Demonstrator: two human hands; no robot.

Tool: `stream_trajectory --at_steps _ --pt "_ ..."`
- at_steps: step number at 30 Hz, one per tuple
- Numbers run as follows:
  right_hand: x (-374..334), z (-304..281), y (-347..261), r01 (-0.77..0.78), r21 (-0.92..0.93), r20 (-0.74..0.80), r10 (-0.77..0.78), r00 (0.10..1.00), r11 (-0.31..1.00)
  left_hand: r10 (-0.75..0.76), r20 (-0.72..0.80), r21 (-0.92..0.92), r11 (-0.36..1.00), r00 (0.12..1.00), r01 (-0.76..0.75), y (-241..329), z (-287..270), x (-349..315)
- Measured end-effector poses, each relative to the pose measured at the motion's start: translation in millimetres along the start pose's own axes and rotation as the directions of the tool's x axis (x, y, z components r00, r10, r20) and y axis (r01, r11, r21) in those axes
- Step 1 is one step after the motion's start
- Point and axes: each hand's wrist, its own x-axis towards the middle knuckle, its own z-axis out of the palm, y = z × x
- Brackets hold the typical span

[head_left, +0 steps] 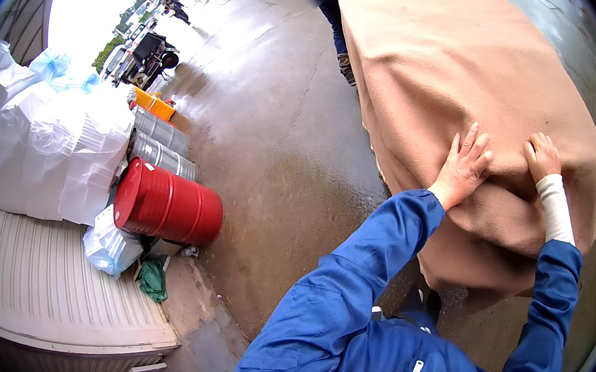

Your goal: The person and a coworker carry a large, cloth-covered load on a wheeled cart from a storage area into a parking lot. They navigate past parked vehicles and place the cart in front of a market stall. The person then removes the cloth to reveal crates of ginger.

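Note:
A large tan blanket (466,65) drapes over a long, bulky load in front of me, hiding what lies beneath. My left hand (464,167) rests on it with the fingers spread, pressing the cloth near a deep fold. To its right, my right hand (544,157) has its fingers curled into the fabric, gripping the blanket. A white band (554,208) wraps that wrist. Both arms wear blue sleeves. The blanket's near edge hangs in folds close to my legs.
Wet concrete floor (273,146) spreads to the left. A red drum (171,204), grey drums (162,154), an orange crate (152,102) and white plastic bags (54,136) line a corrugated wall (60,276). Another person's leg (337,25) stands beside the load's far left side.

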Motion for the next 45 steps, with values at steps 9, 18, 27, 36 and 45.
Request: stream_trajectory --at_steps 9,18,27,36,45 --pt "147.8 81.9 -33.8 0.001 -0.027 0.027 0.000 1.000 1.000 -0.202 0.071 0.071 0.978 0.977 0.197 -126.4 -1.2 60.7" --pt "313.6 155.5 -50.5 -0.093 -0.008 0.009 0.093 0.996 0.996 -0.175 0.094 0.107 0.981 0.980 0.164 -292.0 35.4 144.0" --pt "487.2 214.8 -72.7 -0.306 0.037 0.068 0.303 0.951 0.951 -0.148 0.105 0.054 0.988 0.983 0.143 -447.9 53.1 229.1" --pt "655.1 343.1 -116.5 -0.276 0.010 0.130 0.272 0.953 0.961 -0.185 0.083 0.067 0.981 0.979 0.179 -646.2 84.1 270.6" --pt "805.4 478.4 -142.1 -0.243 -0.039 0.230 0.245 0.942 0.969 -0.278 0.114 0.009 0.960 0.954 0.279 -828.8 127.1 305.8"
